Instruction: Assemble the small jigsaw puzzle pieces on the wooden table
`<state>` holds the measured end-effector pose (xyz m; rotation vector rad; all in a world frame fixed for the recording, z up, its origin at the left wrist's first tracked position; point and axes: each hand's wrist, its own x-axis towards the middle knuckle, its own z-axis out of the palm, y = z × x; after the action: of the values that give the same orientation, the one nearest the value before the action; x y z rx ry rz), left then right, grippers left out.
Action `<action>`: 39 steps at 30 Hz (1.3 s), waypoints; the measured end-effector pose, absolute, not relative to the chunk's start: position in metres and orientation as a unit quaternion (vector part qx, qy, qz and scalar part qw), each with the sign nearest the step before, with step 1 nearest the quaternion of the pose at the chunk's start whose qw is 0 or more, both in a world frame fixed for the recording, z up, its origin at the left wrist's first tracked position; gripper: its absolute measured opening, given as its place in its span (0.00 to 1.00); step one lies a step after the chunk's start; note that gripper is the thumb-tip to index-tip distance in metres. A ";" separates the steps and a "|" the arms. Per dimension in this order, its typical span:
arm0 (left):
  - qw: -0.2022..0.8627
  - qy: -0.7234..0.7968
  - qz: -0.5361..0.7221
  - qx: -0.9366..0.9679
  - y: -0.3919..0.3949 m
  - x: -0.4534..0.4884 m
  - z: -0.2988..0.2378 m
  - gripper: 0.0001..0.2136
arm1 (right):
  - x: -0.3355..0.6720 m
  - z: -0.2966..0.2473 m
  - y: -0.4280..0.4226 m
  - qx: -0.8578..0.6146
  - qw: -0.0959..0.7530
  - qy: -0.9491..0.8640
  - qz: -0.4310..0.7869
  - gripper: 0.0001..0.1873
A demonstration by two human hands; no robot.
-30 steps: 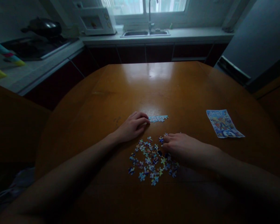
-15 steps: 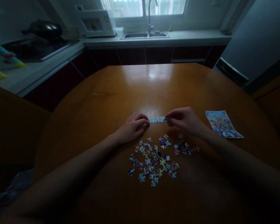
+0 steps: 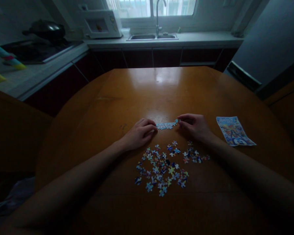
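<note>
A joined strip of light-blue jigsaw pieces lies on the wooden table, in the middle of the head view. My left hand rests at the strip's left end, thumb and forefinger closed on its edge. Just past the other end, my right hand pinches a single light-blue puzzle piece at the strip's upper right corner. Whether that piece is locked into the strip, I cannot tell. Nearer to me, loose puzzle pieces spread in a pile, with a smaller dark cluster to its right.
A colourful picture sheet lies on the table, right of my right hand. Beyond the table run a counter with a sink, a microwave and a stove with a black wok.
My right hand has shifted slightly right and opened a little gap from the strip. The piece at its fingertips now shows at the strip's upper right corner. My left hand stays put.
</note>
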<state>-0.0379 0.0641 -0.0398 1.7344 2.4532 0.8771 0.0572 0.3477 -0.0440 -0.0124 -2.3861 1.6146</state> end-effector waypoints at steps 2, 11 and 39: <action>0.006 0.784 0.281 0.554 0.064 -0.038 -0.040 0.09 | 0.056 -0.044 0.350 0.025 0.141 -0.855 0.499 0.08; 0.004 0.783 0.280 0.556 0.063 -0.039 -0.041 0.09 | 0.051 -0.050 0.354 0.091 0.125 -0.896 0.416 0.04; 0.011 0.785 0.283 0.551 0.064 -0.038 -0.038 0.09 | 0.047 -0.058 0.358 0.076 0.176 -0.889 0.416 0.10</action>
<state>-0.0382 0.0642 -0.0381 1.7199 2.4489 0.8831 0.0466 0.3584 -0.0577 0.2138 -2.5162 1.1790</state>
